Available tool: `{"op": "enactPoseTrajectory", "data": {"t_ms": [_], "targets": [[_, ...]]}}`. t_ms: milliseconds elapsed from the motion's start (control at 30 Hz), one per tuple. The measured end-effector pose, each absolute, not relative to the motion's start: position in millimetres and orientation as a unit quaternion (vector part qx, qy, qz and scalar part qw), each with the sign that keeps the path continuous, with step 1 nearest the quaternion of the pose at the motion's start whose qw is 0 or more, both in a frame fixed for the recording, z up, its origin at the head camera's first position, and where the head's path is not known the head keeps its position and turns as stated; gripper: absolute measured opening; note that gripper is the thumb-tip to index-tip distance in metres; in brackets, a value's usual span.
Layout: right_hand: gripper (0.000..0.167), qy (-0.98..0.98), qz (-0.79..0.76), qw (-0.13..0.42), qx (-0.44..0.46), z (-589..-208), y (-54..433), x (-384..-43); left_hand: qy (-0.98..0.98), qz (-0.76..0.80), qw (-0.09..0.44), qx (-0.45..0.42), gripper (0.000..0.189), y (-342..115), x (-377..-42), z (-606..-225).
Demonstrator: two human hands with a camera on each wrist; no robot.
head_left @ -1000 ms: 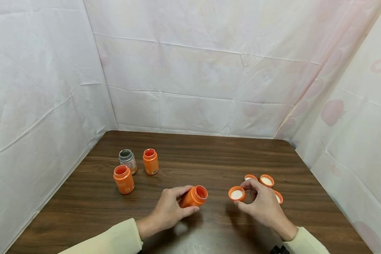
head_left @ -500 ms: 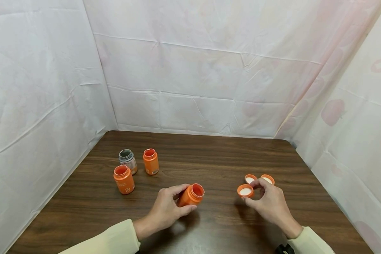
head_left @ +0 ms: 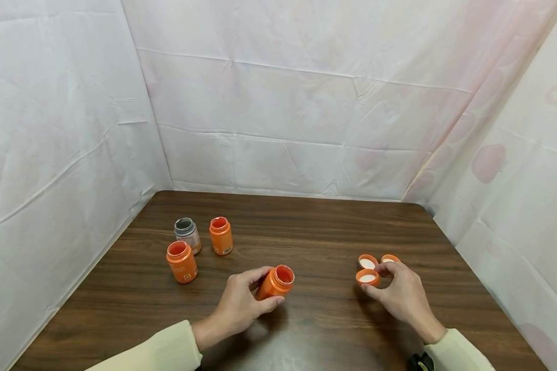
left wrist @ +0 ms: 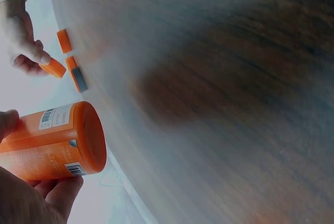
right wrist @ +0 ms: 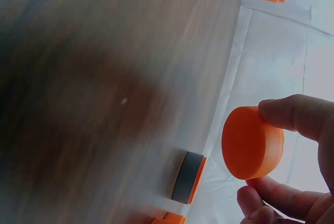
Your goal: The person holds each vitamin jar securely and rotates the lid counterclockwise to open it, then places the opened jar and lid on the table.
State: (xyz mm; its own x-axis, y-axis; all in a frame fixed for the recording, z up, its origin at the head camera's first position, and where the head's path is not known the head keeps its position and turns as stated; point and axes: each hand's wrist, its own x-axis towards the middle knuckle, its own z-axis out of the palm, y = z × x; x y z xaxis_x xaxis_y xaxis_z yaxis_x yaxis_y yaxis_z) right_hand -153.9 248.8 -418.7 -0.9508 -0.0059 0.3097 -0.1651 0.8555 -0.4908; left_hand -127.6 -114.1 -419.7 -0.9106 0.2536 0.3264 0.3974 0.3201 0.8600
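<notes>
My left hand [head_left: 241,300] grips an open orange bottle [head_left: 276,283], tilted with its mouth up and to the right. In the left wrist view, the bottle's base and barcode labels [left wrist: 76,169] show, clear of the table. On the right, my right hand [head_left: 406,293] pinches an orange cap [head_left: 367,279] between thumb and fingers, its white inside facing up. The right wrist view shows this cap [right wrist: 245,143] from its closed side, raised above the table. Just beyond it lies a cap with a grey side [right wrist: 189,178]; another orange cap [head_left: 390,258] is partly behind the fingers.
At the left of the wooden table [head_left: 297,232] stand three uncapped bottles: an orange one [head_left: 182,265] in front, a grey one [head_left: 187,237] behind it and another orange one [head_left: 221,238]. White cloth [head_left: 278,103] hangs around the table's back and sides.
My right hand has moved right with the orange cap, toward the other caps, and now covers one seen earlier. The left hand and its bottle have drifted slightly left.
</notes>
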Motion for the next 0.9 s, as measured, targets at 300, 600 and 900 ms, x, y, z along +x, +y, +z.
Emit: {"op": "enactPoseTrajectory", "data": {"t_ms": [300, 600, 900], "targets": [[0.045, -0.964, 0.241, 0.108, 0.026, -420.4, 254.2, -156.4, -0.809, -0.551, 0.068, -0.195, 0.053, -116.0, -127.1, -418.5], [0.043, -0.97, 0.222, 0.101, 0.022, -424.8, 259.2, -158.7, -0.809, -0.557, 0.066, -0.177, 0.055, -117.9, -126.0, -418.0], [0.04, -0.972, 0.225, 0.064, 0.005, -427.4, 263.3, -158.5, -0.813, -0.553, 0.074, -0.164, 0.055, -120.9, -126.6, -419.1]]}}
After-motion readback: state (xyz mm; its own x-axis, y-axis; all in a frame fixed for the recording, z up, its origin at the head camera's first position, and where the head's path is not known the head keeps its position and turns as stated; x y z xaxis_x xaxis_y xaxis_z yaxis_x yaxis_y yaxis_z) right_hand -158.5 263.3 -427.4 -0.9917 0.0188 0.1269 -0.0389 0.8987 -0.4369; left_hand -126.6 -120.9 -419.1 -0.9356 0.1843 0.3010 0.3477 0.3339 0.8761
